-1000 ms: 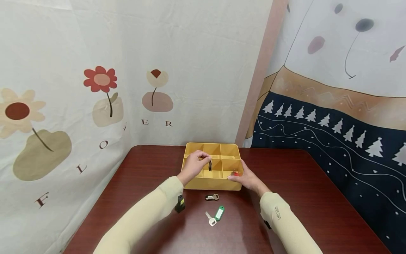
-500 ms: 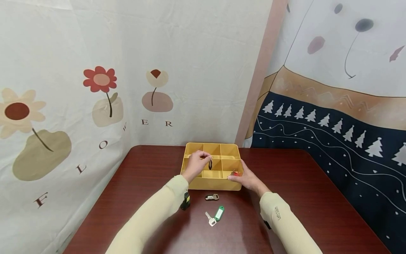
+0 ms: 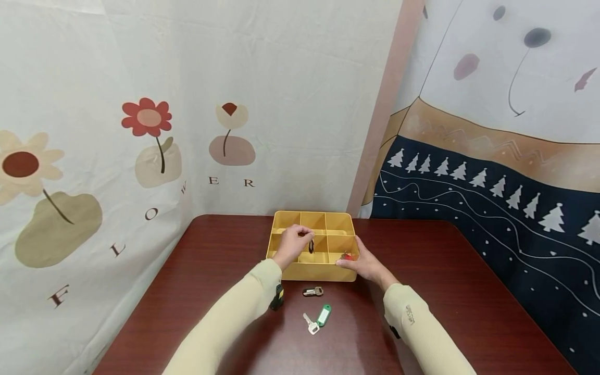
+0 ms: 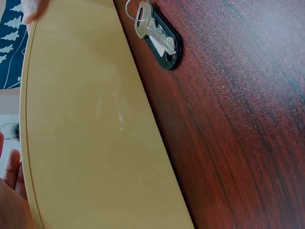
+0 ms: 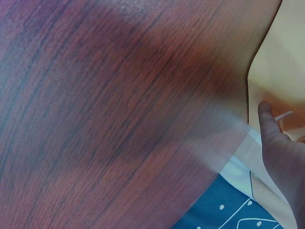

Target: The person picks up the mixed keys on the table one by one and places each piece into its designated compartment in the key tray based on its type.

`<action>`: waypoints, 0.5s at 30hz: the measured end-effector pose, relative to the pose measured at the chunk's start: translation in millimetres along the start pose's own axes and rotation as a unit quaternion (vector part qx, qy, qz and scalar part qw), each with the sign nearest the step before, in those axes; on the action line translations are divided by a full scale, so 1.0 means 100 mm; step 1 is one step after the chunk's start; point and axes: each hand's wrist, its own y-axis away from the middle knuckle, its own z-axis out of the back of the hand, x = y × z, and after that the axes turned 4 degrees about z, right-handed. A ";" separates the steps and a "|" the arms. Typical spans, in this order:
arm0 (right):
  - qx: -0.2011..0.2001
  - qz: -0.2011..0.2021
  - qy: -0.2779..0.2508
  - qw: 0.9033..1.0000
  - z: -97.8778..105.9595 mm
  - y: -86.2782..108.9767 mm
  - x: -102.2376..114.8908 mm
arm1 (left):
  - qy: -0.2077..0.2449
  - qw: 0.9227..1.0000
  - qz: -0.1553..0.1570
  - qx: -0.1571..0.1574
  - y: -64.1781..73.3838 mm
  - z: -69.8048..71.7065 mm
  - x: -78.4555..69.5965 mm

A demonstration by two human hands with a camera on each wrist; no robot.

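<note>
In the head view my left hand (image 3: 291, 246) pinches a slim black key tag (image 3: 311, 246), which hangs over the front middle compartment of a yellow divided box (image 3: 320, 272). My right hand (image 3: 367, 264) grips the box's front right corner, its thumb over the front rim and its fingers along the right side. A small red item (image 3: 348, 256) lies in the front right compartment, partly hidden by that thumb. In the left wrist view, the box's front wall (image 4: 95, 119) covers most of the left hand's work.
On the dark red table (image 3: 225, 250), before the box, lies a key on another black tag (image 3: 313, 291). Nearer me are a silver key (image 3: 311, 324) and its green tag (image 3: 324, 315). Printed cloth (image 3: 300, 104) hangs behind the table.
My left hand and forearm have shifted slightly right, with the hanging black key tag staying over the same compartment. The right hand, box and keys on the table keep their places.
</note>
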 end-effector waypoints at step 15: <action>-0.007 -0.009 0.006 1.000 0.00 -0.02 0.00 | 0.007 1.000 -0.013 0.007 0.01 0.04 -0.01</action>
